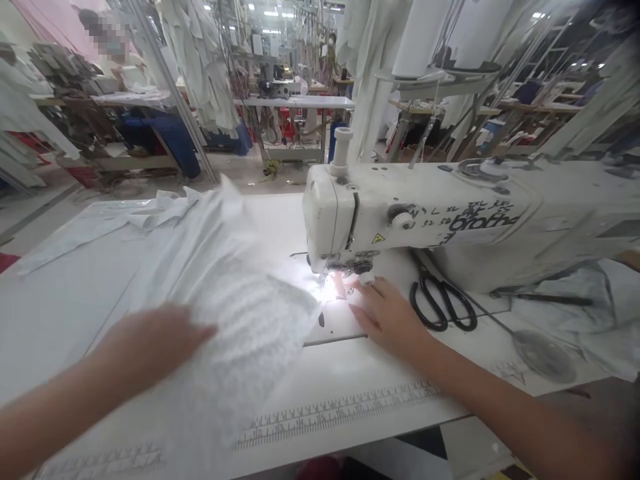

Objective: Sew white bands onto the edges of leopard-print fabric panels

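White fabric [235,307] is bunched and partly lifted left of the needle, one corner reaching toward the lit presser foot [327,283] of the sewing machine [360,213]. My left hand [155,340], blurred by motion, is closed on the fabric's left part. Just right of the needle area, my right hand [387,313] rests over the machine bed, thumb and forefinger apart. Its fingertips reach close to the presser foot, and bright light there washes out detail. I see nothing held in that hand.
Black-handled scissors [443,303] lie right of my right hand, beside a thin rod with a round, flat end [545,357]. A ruler scale [330,417] runs along the table's front. More white cloth [565,307] lies at right. A person [127,70] sits in the background.
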`<state>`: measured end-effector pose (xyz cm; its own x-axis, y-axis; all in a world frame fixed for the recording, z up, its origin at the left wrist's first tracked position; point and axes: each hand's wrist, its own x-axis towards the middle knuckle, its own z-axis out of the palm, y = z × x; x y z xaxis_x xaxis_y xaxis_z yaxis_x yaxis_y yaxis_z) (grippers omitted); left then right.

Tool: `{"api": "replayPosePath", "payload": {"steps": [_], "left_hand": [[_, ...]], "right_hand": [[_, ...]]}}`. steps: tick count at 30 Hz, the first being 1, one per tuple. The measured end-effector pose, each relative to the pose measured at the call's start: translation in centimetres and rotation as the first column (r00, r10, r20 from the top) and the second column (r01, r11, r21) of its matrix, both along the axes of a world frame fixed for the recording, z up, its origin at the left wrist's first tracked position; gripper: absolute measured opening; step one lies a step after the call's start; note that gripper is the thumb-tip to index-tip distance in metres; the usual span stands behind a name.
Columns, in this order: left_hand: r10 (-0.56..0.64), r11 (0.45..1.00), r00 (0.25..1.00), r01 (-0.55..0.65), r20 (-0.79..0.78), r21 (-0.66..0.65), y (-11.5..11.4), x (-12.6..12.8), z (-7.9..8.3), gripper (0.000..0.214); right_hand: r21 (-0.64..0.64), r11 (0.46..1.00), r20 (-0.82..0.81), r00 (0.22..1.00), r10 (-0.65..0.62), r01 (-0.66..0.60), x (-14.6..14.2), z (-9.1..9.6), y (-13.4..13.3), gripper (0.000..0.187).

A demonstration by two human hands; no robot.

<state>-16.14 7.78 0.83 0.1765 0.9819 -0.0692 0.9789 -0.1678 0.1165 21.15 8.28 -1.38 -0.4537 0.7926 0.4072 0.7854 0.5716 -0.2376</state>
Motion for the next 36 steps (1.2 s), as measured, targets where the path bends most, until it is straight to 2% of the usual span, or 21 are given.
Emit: {"api": "replayPosePath", "payload": {"steps": [2, 3, 4, 6, 7, 9, 11, 13, 15, 17, 20, 24, 27, 31, 33, 36], "left_hand": [[0.018, 0.995, 0.995, -0.027, -0.094, -0.1, -5.3, 0.5, 0.0, 0.052], [0.031, 0.988, 0.988, -0.053, -0.15, -0.143, -7.3, 1.1, 0.2, 0.056], [0.046, 0.979, 0.979, -0.084, -0.201, -0.186, -8.7, 2.0, 0.5, 0.059], [0.031, 0.964, 0.975, -0.087, -0.221, -0.251, -9.4, 4.5, 1.4, 0.058], [-0.007, 0.962, 0.982, -0.044, -0.187, -0.27, -9.0, 5.9, 1.9, 0.055], [-0.145, 0.962, 0.988, 0.13, -0.044, -0.24, -6.9, 8.7, 2.6, 0.047], [-0.337, 0.932, 0.937, 0.346, 0.093, -0.11, -4.1, 11.0, 2.6, 0.036], [-0.533, 0.845, 0.835, 0.533, 0.137, 0.043, -1.5, 12.4, 1.8, 0.028], [-0.644, 0.765, 0.756, 0.634, 0.117, 0.115, 0.3, 13.1, 0.6, 0.039], [-0.635, 0.772, 0.766, 0.627, 0.102, 0.103, 0.9, 13.4, -0.6, 0.051], [-0.537, 0.843, 0.835, 0.53, 0.12, 0.085, 0.2, 13.8, -1.6, 0.056], [-0.477, 0.879, 0.864, 0.465, 0.16, 0.108, -0.9, 14.5, -1.9, 0.057], [-0.477, 0.879, 0.866, 0.471, 0.153, 0.075, -0.8, 14.5, -1.8, 0.058], [-0.509, 0.86, 0.843, 0.506, 0.174, 0.061, -0.4, 14.5, -1.2, 0.056], [-0.507, 0.861, 0.836, 0.502, 0.208, 0.084, -0.2, 14.7, -1.1, 0.049], [-0.509, 0.86, 0.822, 0.498, 0.254, 0.113, 0.2, 14.8, -1.3, 0.042]], "right_hand": [[-0.021, 0.998, 0.001, 0.998, 0.057, -0.057, 0.0, 0.3, -0.5, 0.029], [-0.022, 0.995, -0.003, 0.996, 0.094, -0.094, -0.2, 0.4, -0.7, 0.033], [-0.018, 0.991, -0.005, 0.991, 0.131, -0.131, -0.4, 0.4, -0.9, 0.036], [-0.015, 0.981, 0.015, 0.981, 0.194, -0.193, -1.0, 0.3, -1.3, 0.042], [-0.02, 0.976, 0.038, 0.975, 0.219, -0.218, -1.2, 0.1, -1.4, 0.045], [-0.043, 0.965, 0.096, 0.961, 0.26, -0.257, -1.5, -0.1, -1.5, 0.048], [-0.056, 0.957, 0.135, 0.947, 0.291, -0.286, -1.4, -0.4, -1.5, 0.047], [-0.056, 0.95, 0.142, 0.939, 0.313, -0.308, -1.0, -0.6, -1.3, 0.045], [-0.048, 0.941, 0.13, 0.932, 0.338, -0.334, -0.4, -0.6, -1.1, 0.043], [-0.035, 0.935, 0.1, 0.93, 0.354, -0.352, 0.2, -0.5, -0.8, 0.037], [0.001, 0.94, 0.037, 0.939, 0.342, -0.343, 0.7, -0.1, -0.2, 0.027], [-0.007, 0.926, 0.047, 0.925, 0.378, -0.378, 0.5, 0.2, 0.6, 0.039], [-0.034, 0.898, 0.079, 0.895, 0.439, -0.438, 0.4, -0.2, 0.9, 0.04], [0.015, 0.909, -0.006, 0.909, 0.418, -0.418, 0.7, -0.6, 1.2, 0.02], [0.023, 0.922, -0.015, 0.922, 0.387, -0.386, 0.7, -0.5, 1.2, 0.022], [-0.016, 0.92, 0.033, 0.92, 0.391, -0.391, 0.5, -0.5, 1.2, 0.034]]}}
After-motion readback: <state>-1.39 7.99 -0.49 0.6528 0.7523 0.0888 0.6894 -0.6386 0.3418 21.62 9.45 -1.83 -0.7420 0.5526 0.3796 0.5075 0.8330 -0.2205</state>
